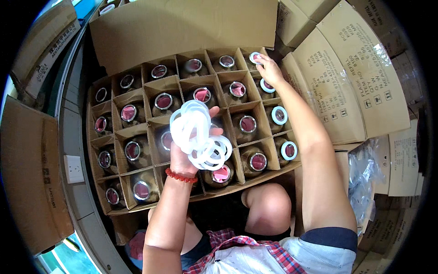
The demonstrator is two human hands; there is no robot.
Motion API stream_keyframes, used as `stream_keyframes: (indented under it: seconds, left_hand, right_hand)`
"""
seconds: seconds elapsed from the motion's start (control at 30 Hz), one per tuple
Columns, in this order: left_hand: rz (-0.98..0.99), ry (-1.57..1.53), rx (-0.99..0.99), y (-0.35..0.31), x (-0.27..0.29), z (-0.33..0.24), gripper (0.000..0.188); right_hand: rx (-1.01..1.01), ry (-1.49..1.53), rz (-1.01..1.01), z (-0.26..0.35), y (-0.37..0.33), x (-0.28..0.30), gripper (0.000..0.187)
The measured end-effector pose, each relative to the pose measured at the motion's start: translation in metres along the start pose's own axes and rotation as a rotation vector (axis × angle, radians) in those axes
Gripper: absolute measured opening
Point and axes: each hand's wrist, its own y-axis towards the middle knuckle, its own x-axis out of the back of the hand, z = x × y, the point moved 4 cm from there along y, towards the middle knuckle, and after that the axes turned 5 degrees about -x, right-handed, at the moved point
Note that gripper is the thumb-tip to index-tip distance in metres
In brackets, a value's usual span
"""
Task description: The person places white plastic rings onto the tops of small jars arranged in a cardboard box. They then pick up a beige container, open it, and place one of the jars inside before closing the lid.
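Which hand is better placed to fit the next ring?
Likely the right hand: it's at the back-right ring, beside a ringless glass jar; the left hand carries the loose white rings.

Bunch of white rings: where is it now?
Head view, just left of centre: the bunch of white rings is in the left hand, just beyond the red bead bracelet, over the divided carton.

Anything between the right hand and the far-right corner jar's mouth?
Nothing visible. The right hand touches the pale ring at that jar mouth; the left hand and its white rings are off to the left.
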Motion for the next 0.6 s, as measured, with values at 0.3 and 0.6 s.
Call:
stream_keyframes:
  seconds: [0.3,0.6]
  left_hand:
    - [0.004,0.025,0.022,0.001,-0.001,0.007,0.047]
    - [0.002,0.069,0.027,-0.001,-0.001,0.002,0.049]
  right_hand:
    - [-0.042,-0.136,0.166,0.007,0.020,-0.003,0.029]
    - [0.019,-0.121,0.247,0.005,0.013,0.008,0.035]
